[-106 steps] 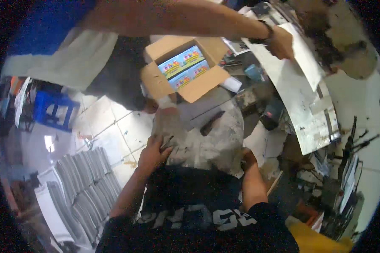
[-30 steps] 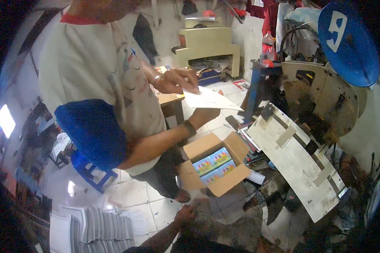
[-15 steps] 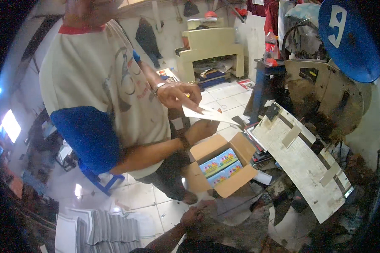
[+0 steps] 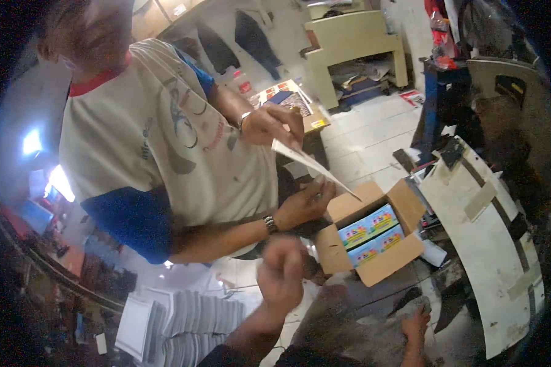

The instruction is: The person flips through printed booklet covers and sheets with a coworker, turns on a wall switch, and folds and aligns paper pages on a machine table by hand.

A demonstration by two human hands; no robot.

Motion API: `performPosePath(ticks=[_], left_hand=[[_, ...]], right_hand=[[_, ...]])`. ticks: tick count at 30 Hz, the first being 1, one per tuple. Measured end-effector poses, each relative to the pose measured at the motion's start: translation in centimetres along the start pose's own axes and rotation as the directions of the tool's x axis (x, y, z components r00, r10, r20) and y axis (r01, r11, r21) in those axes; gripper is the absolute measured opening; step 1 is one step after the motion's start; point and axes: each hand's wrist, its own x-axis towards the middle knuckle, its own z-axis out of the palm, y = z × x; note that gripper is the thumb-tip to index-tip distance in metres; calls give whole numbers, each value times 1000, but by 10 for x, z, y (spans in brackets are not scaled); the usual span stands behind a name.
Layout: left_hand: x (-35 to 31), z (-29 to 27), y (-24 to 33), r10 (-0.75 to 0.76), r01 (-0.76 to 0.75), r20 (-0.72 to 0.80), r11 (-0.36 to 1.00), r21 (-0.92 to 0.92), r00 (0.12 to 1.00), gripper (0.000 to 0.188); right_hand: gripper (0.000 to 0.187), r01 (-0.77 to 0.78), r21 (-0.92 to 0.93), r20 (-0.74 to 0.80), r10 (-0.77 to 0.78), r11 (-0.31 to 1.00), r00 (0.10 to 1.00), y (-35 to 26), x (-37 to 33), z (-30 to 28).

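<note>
A person's bare left hand [image 4: 281,275] is raised at the lower centre of the frame, its forearm rising from the bottom edge. It is blurred, with the fingers curled toward the palm; whether anything is inside them cannot be told. The right hand [image 4: 415,324], low and right of centre, rests at the edge of a dusty gray surface [image 4: 349,309]. Its fingers are bent and partly hidden, so how far open it is, or whether it grips anything, cannot be told.

Just right of the left hand, right of the frame's centre, an open cardboard box [image 4: 395,264] stands with its flaps folded outward. Inside sit blue printed cartons [image 4: 367,226] with colourful pictures, in two rows.

Filling the upper left is a co-worker in a cream T-shirt [image 4: 208,150] with blue sleeves and a red collar. The co-worker's two hands, one above the other near the centre, hold a thin white card [image 4: 297,154], tilted, its lower right corner reaching over the box's back flap.

At the lower left, stacks of white paper [image 4: 193,315] stand side by side. Along the right side, a long pale panel [image 4: 477,244] slants down toward the lower right. At the top, right of centre, is a cream-coloured machine [image 4: 352,33]; left of it, dark garments [image 4: 257,43] hang on the wall above a low table [image 4: 317,124]. White floor tiles [image 4: 367,137] show between.
</note>
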Motion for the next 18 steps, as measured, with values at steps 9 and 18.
performPosePath(ticks=[9, 18], left_hand=[[164, 34, 7, 130, -73, -50, 792, 606, 990, 41], [122, 3, 7, -316, 301, -172, 948, -106, 933, 22]], right_hand=[[92, 95, 15, -181, -91, 995, 979, -17, 52, 14], [90, 100, 114, -233, -71, 988, 970, -3, 52, 6]])
